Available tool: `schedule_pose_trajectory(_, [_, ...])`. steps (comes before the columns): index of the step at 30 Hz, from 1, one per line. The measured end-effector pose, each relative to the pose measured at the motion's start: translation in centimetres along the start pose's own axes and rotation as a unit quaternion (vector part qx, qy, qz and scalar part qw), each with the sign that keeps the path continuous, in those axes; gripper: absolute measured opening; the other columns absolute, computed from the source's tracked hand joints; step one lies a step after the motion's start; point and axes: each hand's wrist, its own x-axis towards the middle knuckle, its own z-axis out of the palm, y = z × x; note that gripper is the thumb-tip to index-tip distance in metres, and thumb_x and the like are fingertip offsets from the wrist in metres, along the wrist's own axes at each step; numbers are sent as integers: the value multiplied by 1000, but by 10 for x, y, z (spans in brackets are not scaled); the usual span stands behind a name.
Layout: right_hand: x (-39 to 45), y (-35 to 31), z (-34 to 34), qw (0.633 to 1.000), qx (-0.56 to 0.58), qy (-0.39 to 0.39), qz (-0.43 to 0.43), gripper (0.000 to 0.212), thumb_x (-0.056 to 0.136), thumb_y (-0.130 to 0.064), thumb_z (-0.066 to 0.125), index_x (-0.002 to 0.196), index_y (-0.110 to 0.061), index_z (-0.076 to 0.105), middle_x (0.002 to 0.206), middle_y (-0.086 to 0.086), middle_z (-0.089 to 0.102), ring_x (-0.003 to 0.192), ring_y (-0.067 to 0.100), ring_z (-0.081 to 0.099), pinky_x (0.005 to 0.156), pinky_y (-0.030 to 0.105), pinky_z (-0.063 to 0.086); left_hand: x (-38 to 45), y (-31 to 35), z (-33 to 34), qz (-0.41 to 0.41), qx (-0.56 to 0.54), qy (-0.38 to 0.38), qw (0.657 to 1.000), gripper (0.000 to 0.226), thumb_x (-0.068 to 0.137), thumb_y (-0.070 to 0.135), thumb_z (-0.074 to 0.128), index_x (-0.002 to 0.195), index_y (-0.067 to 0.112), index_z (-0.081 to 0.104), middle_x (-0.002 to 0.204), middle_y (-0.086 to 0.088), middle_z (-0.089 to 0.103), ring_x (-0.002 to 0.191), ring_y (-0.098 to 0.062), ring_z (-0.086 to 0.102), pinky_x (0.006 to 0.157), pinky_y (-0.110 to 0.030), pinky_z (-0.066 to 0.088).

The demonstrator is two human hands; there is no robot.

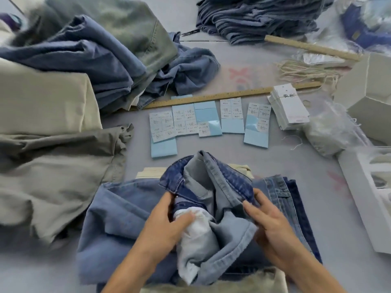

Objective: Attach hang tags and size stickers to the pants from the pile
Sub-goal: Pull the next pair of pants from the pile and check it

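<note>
A pair of blue denim pants (213, 187) lies bunched in front of me, its waistband turned open to show the pale inner side. My left hand (167, 223) grips the white pocket lining (192, 227) inside the waist. My right hand (268, 220) pinches the waistband's right edge. Several light-blue sheets of size stickers (208, 120) lie in a row beyond the pants. A stack of white hang tags (287, 106) sits to the right of the sheets, with a bundle of pale strings (306, 70) behind it.
A pile of blue and grey-green pants (101, 51) fills the left side, with beige and grey ones (48, 144) nearer. Folded denim is stacked at the back (254, 15). Two wooden rulers (211, 97) lie across the table. White boxes (368, 187) and plastic bags (330, 127) stand right.
</note>
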Motion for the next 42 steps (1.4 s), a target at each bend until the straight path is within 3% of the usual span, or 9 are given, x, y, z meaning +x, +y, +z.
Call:
schedule_pose_trajectory(3, [-4, -7, -20, 991, -74, 102, -33, 38, 86, 2, 64, 96, -33, 74, 105, 9, 76, 80, 18, 74, 57, 28, 58, -5, -2, 5, 13, -120, 78, 990, 32, 62, 6, 61, 86, 25, 70, 88, -3, 76, 83, -20, 65, 75, -35, 53])
schedule_pose_trajectory(9, [-19, -10, -18, 858, -352, 200, -317, 73, 81, 19, 51, 121, -42, 50, 133, -2, 52, 126, 11, 53, 102, 16, 46, -21, -20, 6, 13, -287, -3, 958, 49, 67, -11, 60, 108, 13, 75, 110, -22, 74, 94, -29, 73, 76, -29, 60])
schedule_pose_trajectory(12, [-31, -24, 8, 732, -469, 46, -492, 45, 85, 3, 51, 124, -18, 59, 128, -3, 57, 120, 17, 59, 103, 25, 45, -26, -24, 4, 5, -312, -5, 950, 55, 59, -4, 60, 108, 13, 77, 111, -23, 73, 93, -30, 73, 76, -31, 60])
schedule_pose_trajectory(16, [-44, -17, 51, 647, -636, -219, -359, 31, 97, -30, 54, 126, -28, 62, 125, -21, 62, 102, 3, 62, 86, 28, 52, -31, -19, -9, -58, -398, -85, 912, 45, 88, 28, 65, 123, 2, 67, 127, -25, 66, 113, -38, 64, 99, -45, 50])
schedule_pose_trajectory(18, [-45, 0, 54, 564, -690, -272, -362, 38, 96, -31, 52, 134, -27, 59, 136, -18, 59, 100, 12, 62, 84, 36, 52, -30, -16, -8, -34, -213, -29, 976, 52, 84, 54, 76, 111, 10, 73, 111, -12, 76, 105, -29, 70, 91, -36, 53])
schedule_pose_trajectory(22, [-38, 10, 54, 684, -614, -301, -253, 42, 101, -28, 48, 142, -34, 50, 143, -22, 50, 118, -1, 57, 97, 26, 48, -28, -10, -2, 79, -28, 205, 975, 6, 89, 21, 78, 85, 26, 76, 81, 7, 78, 74, -3, 73, 64, -13, 52])
schedule_pose_trajectory(26, [-14, 0, 49, 835, -510, -176, -109, 59, 106, -21, 47, 147, -54, 20, 116, -5, 63, 83, 7, 74, 82, 31, 61, -31, -16, -5, 48, -155, 185, 969, 34, 96, 3, 64, 96, 34, 77, 97, -2, 79, 91, -17, 76, 70, -20, 58])
schedule_pose_trajectory(30, [-13, -2, 48, 917, -367, -152, -23, 91, 105, -14, 50, 132, -74, -13, 138, -36, 47, 75, 27, 77, 66, 32, 63, -28, -13, -5, 22, -290, 91, 953, 37, 82, 4, 68, 113, 23, 74, 110, -17, 75, 101, -32, 74, 76, -30, 60])
schedule_pose_trajectory(42, [-6, -12, 44, 899, -426, -65, -82, 106, 77, -63, 65, 155, -49, -5, 105, -21, 75, 91, 9, 73, 83, 43, 61, -21, -10, -9, 26, -458, -39, 888, 55, 84, 10, 66, 137, 19, 62, 138, -23, 62, 126, -42, 60, 100, -51, 54])
